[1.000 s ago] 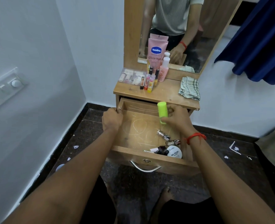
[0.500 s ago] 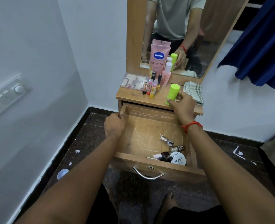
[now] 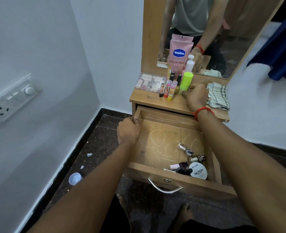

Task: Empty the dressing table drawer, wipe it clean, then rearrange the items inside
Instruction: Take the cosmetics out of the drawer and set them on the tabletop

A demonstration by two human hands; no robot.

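In the head view, the drawer [image 3: 139, 170] of the dressing table [image 3: 147, 98] stands pulled out, with pale scribble marks across its bare wooden floor. The left hand [image 3: 128, 130] grips the drawer's left side wall near the back corner, fingers curled over the edge. The right hand [image 3: 196, 96] is up on the table, fingers curled round the lower part of a green tube [image 3: 186, 83]. The tube stands nearly upright with its base at the table surface; whether it rests there cannot be told.

Just left of the green tube is a cluster of small lip sticks [image 3: 170, 90], and behind them a pink Vaseline tube [image 3: 179, 56] stands against the mirror [image 3: 231, 31]. A clear plastic case [image 3: 149, 81] lies at the table's back left, and a checked cloth [image 3: 218, 96] lies crumpled at its right end.

In the drawer's front right corner lie several nail polish bottles [image 3: 185, 148] on their sides, beside a round white tin [image 3: 198, 171]. A metal handle [image 3: 164, 188] is on the drawer front. A small blue cap [image 3: 75, 178] lies on the dark floor by the left wall, which carries a switch plate [image 3: 13, 100].
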